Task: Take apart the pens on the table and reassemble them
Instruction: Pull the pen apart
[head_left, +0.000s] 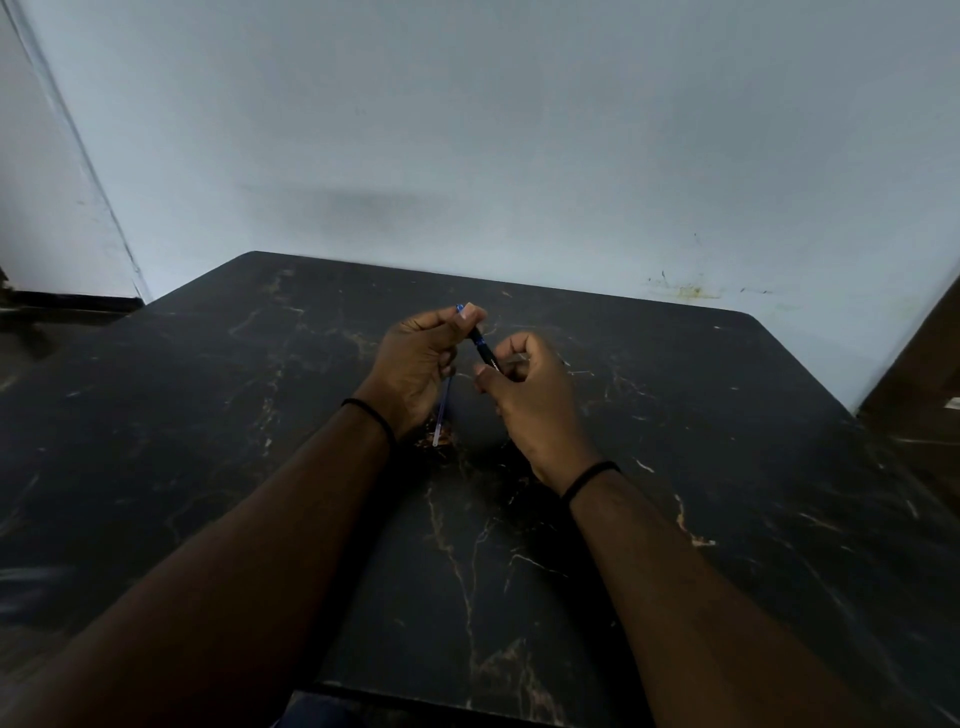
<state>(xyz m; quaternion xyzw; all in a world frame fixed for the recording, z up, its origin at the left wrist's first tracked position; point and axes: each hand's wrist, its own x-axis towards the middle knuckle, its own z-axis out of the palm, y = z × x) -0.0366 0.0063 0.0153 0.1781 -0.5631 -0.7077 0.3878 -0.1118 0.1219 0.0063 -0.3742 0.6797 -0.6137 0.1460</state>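
Note:
Both my hands are raised over the middle of the dark marble table (727, 467). A dark pen barrel (483, 351) with a blue band slants between them. My left hand (415, 364) pinches its upper end, where a blue tip shows by the thumbnail. My right hand (530, 395) grips its lower end. A thin translucent blue refill (441, 415) sticks down and toward me from under my left hand; its lower end is near the tabletop. How the refill is held is hidden by the fingers.
The table has rounded far corners and stands against a pale wall (519, 156). A dark wooden piece (919, 374) stands at the right edge. A black band circles each wrist.

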